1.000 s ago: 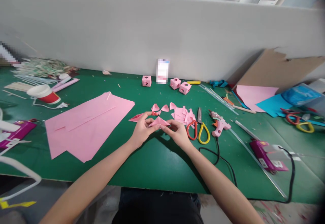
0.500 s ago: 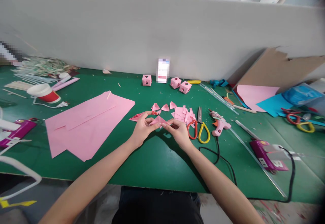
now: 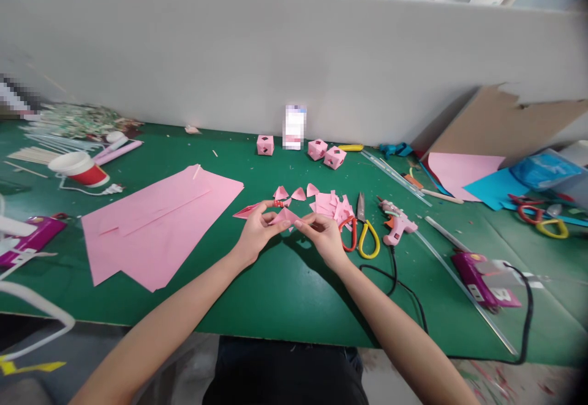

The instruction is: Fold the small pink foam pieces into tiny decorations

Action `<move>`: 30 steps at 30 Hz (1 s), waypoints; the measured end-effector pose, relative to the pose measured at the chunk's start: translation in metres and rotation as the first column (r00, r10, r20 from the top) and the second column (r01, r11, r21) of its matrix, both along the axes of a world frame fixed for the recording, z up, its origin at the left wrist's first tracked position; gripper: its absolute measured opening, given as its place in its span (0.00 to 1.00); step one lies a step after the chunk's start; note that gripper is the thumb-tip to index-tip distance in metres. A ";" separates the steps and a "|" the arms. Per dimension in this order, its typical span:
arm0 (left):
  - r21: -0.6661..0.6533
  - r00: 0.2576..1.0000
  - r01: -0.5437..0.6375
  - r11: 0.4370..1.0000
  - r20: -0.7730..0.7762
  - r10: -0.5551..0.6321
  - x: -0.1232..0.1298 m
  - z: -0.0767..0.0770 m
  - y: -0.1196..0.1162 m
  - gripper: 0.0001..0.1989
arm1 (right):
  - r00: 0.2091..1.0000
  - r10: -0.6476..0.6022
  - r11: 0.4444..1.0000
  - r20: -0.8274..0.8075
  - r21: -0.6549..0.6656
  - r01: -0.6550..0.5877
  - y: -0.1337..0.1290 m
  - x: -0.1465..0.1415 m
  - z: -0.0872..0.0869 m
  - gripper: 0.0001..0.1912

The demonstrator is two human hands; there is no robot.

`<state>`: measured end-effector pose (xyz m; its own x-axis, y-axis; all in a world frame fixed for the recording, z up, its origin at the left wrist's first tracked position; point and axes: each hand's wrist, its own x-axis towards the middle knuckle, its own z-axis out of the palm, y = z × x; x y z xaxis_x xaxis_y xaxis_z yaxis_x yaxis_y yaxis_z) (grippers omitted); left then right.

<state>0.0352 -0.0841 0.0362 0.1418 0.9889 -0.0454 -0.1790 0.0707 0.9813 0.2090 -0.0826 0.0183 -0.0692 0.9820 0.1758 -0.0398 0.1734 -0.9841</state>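
Observation:
Between both hands is a small folded pink paper piece (image 3: pixel 285 216), held above the green table. My left hand (image 3: pixel 257 231) pinches its left side between thumb and fingers. At its right corner, my right hand (image 3: pixel 324 237) has thumb and forefinger closed on the paper. Small folded pink pieces (image 3: pixel 298 194) lie just beyond the hands, and a pink folded piece (image 3: pixel 245 211) shows left of my left hand. Pink paper strips (image 3: pixel 327 204) are behind my right hand. Scissors (image 3: pixel 361 227) with red and yellow handles lie to its right.
Large pink sheets (image 3: pixel 160 227) cover the table's left part. Pink paper cubes (image 3: pixel 265 145) and a phone (image 3: pixel 294 128) are at the back. A glue gun (image 3: pixel 399 226) with a black cord, clear sticks and a purple device (image 3: pixel 482 282) are right. A paper cup (image 3: pixel 80 169) is left.
The right hand's fingertips have shifted very slightly right along the pink piece. Both hands keep their hold, and the objects on the table have not moved.

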 end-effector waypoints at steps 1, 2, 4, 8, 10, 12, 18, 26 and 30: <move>-0.002 1.000 -0.002 1.000 0.005 0.002 0.000 0.000 0.000 0.26 | 1.000 -0.002 1.000 0.003 -0.010 0.002 0.000 0.000 0.000 0.14; -0.004 1.000 -0.005 1.000 0.009 0.005 0.000 0.000 0.000 0.26 | 1.000 -0.004 1.000 0.003 -0.023 0.004 0.000 0.000 0.001 0.14; -0.008 1.000 -0.013 1.000 0.012 0.013 0.000 0.001 0.000 0.26 | 1.000 -0.003 0.999 -0.002 -0.046 0.003 0.000 -0.001 0.001 0.14; 0.014 0.999 -0.047 0.999 -0.002 0.047 -0.001 -0.002 0.002 0.26 | 1.000 -0.005 0.998 0.010 -0.069 0.006 0.000 -0.001 0.002 0.16; 0.039 0.997 -0.067 0.997 -0.022 0.068 -0.001 -0.004 0.003 0.25 | 0.999 -0.019 0.997 0.027 -0.071 0.020 0.000 0.000 0.002 0.17; 0.062 0.996 -0.079 0.995 -0.047 0.082 -0.001 -0.005 0.003 0.24 | 0.999 -0.038 0.997 0.037 -0.068 0.040 0.000 0.001 0.003 0.18; 0.063 0.994 -0.090 0.994 -0.060 0.094 0.000 -0.004 0.003 0.24 | 0.997 -0.054 0.997 0.054 -0.050 0.057 0.001 0.002 0.002 0.16; 0.032 0.996 -0.081 0.996 -0.037 0.083 0.000 -0.006 0.003 0.24 | 0.994 -0.072 0.997 0.080 0.010 0.072 0.001 0.003 -0.001 0.13; 0.023 0.996 -0.073 0.997 -0.056 0.074 -0.002 -0.003 0.003 0.25 | 0.994 -0.074 0.997 0.076 0.045 0.070 0.001 0.004 0.000 0.10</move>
